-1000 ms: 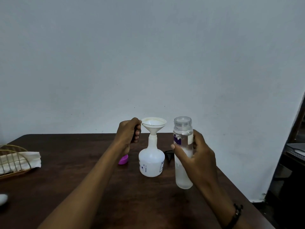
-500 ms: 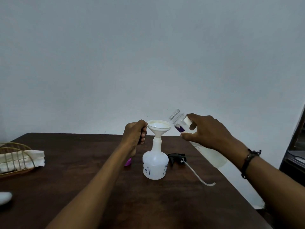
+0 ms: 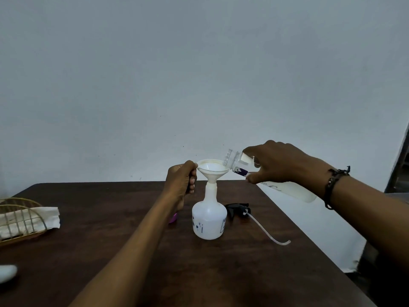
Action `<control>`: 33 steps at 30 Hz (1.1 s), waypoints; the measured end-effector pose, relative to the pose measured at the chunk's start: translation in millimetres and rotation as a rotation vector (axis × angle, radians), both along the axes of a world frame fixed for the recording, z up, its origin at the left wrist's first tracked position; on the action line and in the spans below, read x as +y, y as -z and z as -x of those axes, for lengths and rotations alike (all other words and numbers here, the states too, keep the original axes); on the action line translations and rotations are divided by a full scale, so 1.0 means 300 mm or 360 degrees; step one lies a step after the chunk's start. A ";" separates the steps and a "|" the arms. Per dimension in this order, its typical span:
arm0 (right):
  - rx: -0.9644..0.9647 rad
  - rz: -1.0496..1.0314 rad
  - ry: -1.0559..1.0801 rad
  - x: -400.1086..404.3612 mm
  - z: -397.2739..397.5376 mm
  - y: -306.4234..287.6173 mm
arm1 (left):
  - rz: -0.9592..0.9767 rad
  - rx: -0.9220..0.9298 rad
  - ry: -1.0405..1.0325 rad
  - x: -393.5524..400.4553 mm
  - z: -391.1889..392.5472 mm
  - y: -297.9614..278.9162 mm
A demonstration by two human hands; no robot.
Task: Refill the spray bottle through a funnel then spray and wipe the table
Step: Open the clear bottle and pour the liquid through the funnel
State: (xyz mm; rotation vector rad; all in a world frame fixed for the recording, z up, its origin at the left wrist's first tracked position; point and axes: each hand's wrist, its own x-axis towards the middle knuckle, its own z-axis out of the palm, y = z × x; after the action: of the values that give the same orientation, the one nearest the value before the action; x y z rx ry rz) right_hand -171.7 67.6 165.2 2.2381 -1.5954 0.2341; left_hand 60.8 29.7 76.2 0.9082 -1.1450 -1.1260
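A white spray bottle (image 3: 209, 220) stands uncapped near the middle of the dark wooden table (image 3: 221, 273). A white funnel (image 3: 212, 170) sits in its neck. My left hand (image 3: 182, 181) grips the funnel's rim on the left side. My right hand (image 3: 276, 165) holds a clear water bottle (image 3: 285, 188) tilted steeply, its open mouth over the funnel's right edge. The black spray head (image 3: 238, 209) with its long dip tube lies on the table just right of the spray bottle.
A purple cap (image 3: 173, 218) lies behind my left forearm. A wire basket (image 3: 20, 220) with a white cloth (image 3: 52, 217) sits at the table's left edge. A white object (image 3: 7, 273) lies at the near left. The table's right edge runs diagonally.
My right hand lifted the water bottle off the table, tipped it, and brought its mouth down to the funnel's rim. My left hand stayed on the funnel.
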 end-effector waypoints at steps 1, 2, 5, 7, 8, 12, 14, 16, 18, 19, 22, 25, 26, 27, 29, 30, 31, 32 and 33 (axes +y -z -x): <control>0.0014 0.0000 -0.0006 -0.003 0.000 -0.006 | -0.0001 0.0001 0.0003 0.000 0.000 -0.001; 0.0022 -0.0004 -0.0010 -0.007 -0.001 -0.012 | -0.0001 0.0000 0.0005 0.000 0.001 -0.001; 0.0030 -0.0010 -0.0015 -0.008 -0.007 -0.030 | -0.0002 -0.0007 0.0002 0.001 0.001 -0.003; 0.0047 -0.0010 -0.0004 -0.004 -0.015 -0.039 | -0.0001 -0.0011 0.0002 0.001 0.001 -0.003; 0.0061 -0.0003 0.0003 -0.002 -0.021 -0.040 | 0.0001 -0.0014 0.0001 0.001 0.001 -0.002; 0.0103 0.0020 0.0013 0.004 -0.033 -0.044 | 0.0005 -0.0026 -0.0002 0.001 0.002 -0.005; 0.0127 0.0022 0.0023 0.006 -0.036 -0.050 | 0.0006 -0.0026 -0.0003 0.001 0.002 -0.005; 0.0159 0.0027 0.0035 0.008 -0.038 -0.057 | 0.0003 -0.0027 -0.0002 0.002 0.002 -0.004; 0.0201 0.0039 0.0046 0.011 -0.044 -0.062 | 0.0001 -0.0028 0.0000 0.001 0.003 -0.004; 0.0216 0.0039 0.0052 0.014 -0.046 -0.065 | 0.0000 -0.0026 0.0000 0.001 0.004 -0.004; 0.0231 0.0018 0.0065 0.017 -0.050 -0.073 | -0.0001 -0.0017 0.0000 0.000 0.004 -0.006; 0.0274 0.0023 0.0081 0.021 -0.055 -0.080 | 0.0004 -0.0017 0.0002 0.000 0.003 -0.007; 0.0288 0.0031 0.0086 0.022 -0.056 -0.082 | 0.0003 -0.0017 0.0002 0.000 0.003 -0.006; 0.0299 0.0038 0.0092 0.022 -0.058 -0.084 | 0.0001 -0.0018 0.0001 0.000 0.002 -0.006; 0.0322 0.0049 0.0099 0.023 -0.061 -0.086 | -0.0002 -0.0017 -0.0001 0.000 0.001 -0.005; 0.0331 0.0054 0.0102 0.022 -0.062 -0.087 | -0.0003 -0.0020 -0.0003 0.000 0.001 -0.005; 0.0337 0.0054 0.0107 0.022 -0.063 -0.088 | -0.0004 -0.0023 -0.0002 0.000 0.001 -0.004; 0.0341 0.0052 0.0109 0.023 -0.063 -0.088 | -0.0005 -0.0025 0.0001 0.000 0.001 -0.005; 0.0345 0.0052 0.0109 0.023 -0.064 -0.088 | -0.0005 -0.0024 0.0003 0.001 0.001 -0.005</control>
State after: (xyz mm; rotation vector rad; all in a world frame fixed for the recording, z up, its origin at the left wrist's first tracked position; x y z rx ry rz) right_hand -152.5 74.7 191.6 2.0996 -1.5373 -0.0015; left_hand 60.5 29.9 77.7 0.9195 -1.1567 -1.1242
